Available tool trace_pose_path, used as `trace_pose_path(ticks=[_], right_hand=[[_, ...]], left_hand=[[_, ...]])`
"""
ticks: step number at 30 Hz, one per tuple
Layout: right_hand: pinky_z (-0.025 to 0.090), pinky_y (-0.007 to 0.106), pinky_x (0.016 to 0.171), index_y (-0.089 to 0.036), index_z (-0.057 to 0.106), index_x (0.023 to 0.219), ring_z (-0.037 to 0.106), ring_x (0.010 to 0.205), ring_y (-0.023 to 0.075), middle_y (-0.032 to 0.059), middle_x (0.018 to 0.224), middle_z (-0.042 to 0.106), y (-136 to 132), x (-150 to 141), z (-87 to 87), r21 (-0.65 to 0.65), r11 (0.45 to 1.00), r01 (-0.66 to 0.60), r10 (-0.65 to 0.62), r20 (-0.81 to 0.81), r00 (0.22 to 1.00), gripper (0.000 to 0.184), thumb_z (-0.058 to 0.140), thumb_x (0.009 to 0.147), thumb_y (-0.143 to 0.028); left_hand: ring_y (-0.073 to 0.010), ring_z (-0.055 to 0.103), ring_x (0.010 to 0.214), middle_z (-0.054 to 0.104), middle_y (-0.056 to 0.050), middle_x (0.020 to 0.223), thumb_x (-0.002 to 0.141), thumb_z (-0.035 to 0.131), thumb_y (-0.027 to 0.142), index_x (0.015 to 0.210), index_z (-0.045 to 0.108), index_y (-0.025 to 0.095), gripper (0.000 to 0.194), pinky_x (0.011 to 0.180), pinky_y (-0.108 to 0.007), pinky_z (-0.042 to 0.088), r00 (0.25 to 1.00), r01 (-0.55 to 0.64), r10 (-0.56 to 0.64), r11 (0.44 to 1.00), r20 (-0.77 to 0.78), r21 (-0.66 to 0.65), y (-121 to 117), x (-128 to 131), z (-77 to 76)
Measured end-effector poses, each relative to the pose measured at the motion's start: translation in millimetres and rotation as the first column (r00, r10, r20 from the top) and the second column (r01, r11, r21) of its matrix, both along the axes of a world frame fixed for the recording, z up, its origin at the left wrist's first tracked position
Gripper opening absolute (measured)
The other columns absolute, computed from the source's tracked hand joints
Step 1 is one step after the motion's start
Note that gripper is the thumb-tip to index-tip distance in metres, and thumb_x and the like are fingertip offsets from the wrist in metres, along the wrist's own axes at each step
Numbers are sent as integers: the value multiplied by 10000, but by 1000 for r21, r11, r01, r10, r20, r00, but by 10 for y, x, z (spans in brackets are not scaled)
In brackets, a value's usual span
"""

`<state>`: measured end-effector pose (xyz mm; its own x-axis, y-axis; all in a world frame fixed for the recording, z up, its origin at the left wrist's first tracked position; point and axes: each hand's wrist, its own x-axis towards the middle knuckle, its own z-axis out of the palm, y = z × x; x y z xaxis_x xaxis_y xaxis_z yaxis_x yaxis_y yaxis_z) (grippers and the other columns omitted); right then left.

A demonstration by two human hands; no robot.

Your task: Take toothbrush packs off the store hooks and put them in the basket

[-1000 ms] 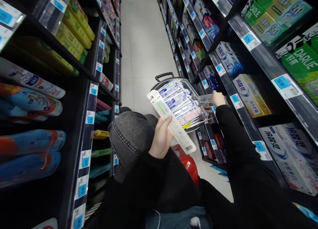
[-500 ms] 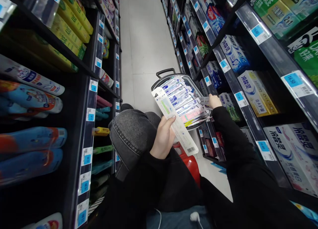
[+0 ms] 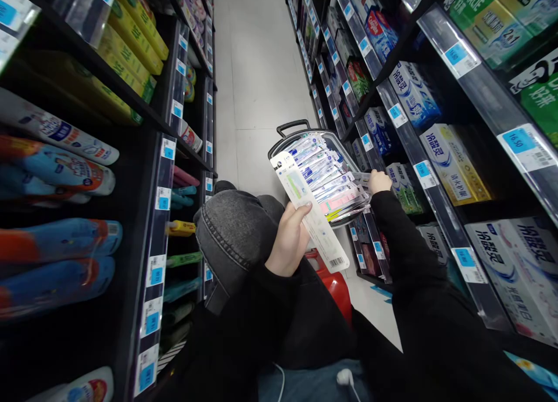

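My left hand (image 3: 290,239) grips a long white toothbrush pack (image 3: 320,230) with its thumb on top. That pack slants across the near side of a dark-rimmed basket (image 3: 279,146). Inside the basket lie several packaged toothbrushes (image 3: 320,169), mostly with white and blue wrapping. At the basket's right edge, my right hand (image 3: 380,182) is closed on the end of a pale packet (image 3: 361,180) that lies over the pile. Its far part blends with the other packs. The fingertips of my right hand are partly hidden.
Toothpaste boxes (image 3: 453,163) fill the right shelves close to my right arm. Bottles (image 3: 56,239) stand along the left shelves. A red stool or seat (image 3: 333,288) shows below me, beside my knee (image 3: 235,224). The aisle floor (image 3: 261,70) runs ahead between the shelves.
The view has shifted slightly, moving the shelves a little to the right in the picture. Both hands keep their holds, and the packs in the basket look the same.
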<state>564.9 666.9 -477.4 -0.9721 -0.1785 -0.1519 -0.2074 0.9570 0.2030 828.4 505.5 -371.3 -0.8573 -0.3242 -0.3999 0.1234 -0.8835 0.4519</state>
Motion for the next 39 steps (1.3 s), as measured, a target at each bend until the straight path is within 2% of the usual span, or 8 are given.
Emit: trace_pose_path(ticks=[9,12,16,20,24,27,33,39], right_hand=[[454,450,874,-90,534,1176,579,1069,329,230,1160,578,61,304,294,-253,967,-44,4,-156,988,371,428,915,-332],[473,384,844,-143,573,1078,617,907,229,130,1033,647,63,918,504,-715,680,-160,118,-109,987,309,419,917,-357],[519,328,648,-186,523,1144,621,692,174,63,925,659,20,1958,757,-967,203,155,494,238,837,454,466,870,-544],[547,316,580,-221,522,1131,640,592,167,10,816,670,-68,2582,888,-890,122,440,481,441,758,414,605,818,-479],[531,306,495,-201,573,1085,622,502,165,26,792,684,54,2488,940,-915,81,395,231,402,886,376,614,812,-456],[504,305,466,-187,591,1078,612,495,172,45,822,687,339,2018,983,-969,181,170,-14,170,985,394,608,799,-465],[467,401,832,-151,662,1038,636,889,277,138,958,694,770,871,969,-482,851,-208,-10,-411,912,275,506,837,-256],[435,346,809,-123,642,1083,603,906,272,174,974,664,484,195,786,-175,951,-254,209,-238,949,311,442,858,-200]], left_hand=[[-284,541,1204,679,-98,1146,774,559,71,1133,580,147,367,1038,-484,395,999,-9,12,998,42,-68,1,-6,-36],[-277,558,1181,685,-92,1121,751,561,55,1069,588,150,333,1025,-474,406,998,2,4,994,61,-107,11,-11,-56],[-276,588,1127,680,-98,1105,730,612,88,985,589,150,264,992,-459,429,999,8,-1,986,42,-168,25,-16,-77],[-274,584,1108,666,-104,1087,709,666,136,981,575,146,287,953,-436,450,999,39,-29,972,46,-230,31,-4,-77],[-246,582,1066,619,-77,1077,723,676,185,1018,545,177,323,897,-409,475,987,149,-124,940,102,-307,37,32,-61],[-211,568,1024,587,-60,1059,749,651,213,1005,547,190,278,887,-382,464,966,236,-157,865,208,-444,42,54,-57],[-191,559,942,595,-57,996,757,618,270,933,606,183,196,854,-349,441,932,362,-284,741,224,-565,35,51,-64],[-164,556,859,604,-43,941,740,634,268,912,622,180,194,806,-315,445,937,348,-274,755,214,-555,44,41,-49]])
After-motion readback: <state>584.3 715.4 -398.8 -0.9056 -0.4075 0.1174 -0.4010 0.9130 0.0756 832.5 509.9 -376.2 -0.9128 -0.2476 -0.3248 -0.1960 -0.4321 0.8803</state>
